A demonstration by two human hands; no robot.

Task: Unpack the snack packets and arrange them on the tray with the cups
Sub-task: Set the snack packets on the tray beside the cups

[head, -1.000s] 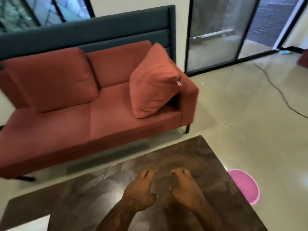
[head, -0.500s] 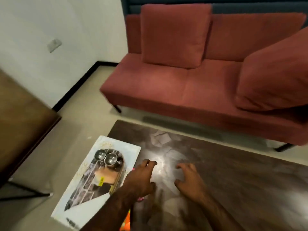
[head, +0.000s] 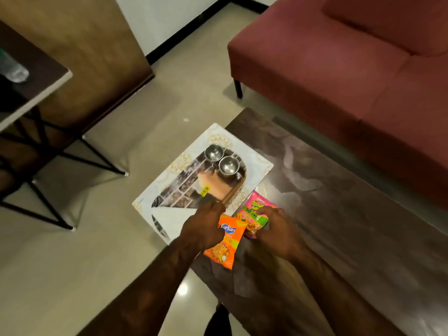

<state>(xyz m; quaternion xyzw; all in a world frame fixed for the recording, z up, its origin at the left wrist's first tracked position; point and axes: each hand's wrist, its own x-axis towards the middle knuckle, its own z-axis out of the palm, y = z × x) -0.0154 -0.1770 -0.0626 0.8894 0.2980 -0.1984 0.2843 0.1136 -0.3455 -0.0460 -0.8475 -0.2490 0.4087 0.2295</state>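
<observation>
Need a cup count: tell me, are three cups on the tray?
No, only two steel cups stand side by side on the tray.

The far cup and the near cup gleam, polished metal, mirror-smooth, on a tray with a slick printed face. The orange packet and the pink packet are shiny, crinkled plastic film. The table is dark, veined and glossy, and there's the sofa in matt red cloth on a smooth, glaring floor.
</observation>
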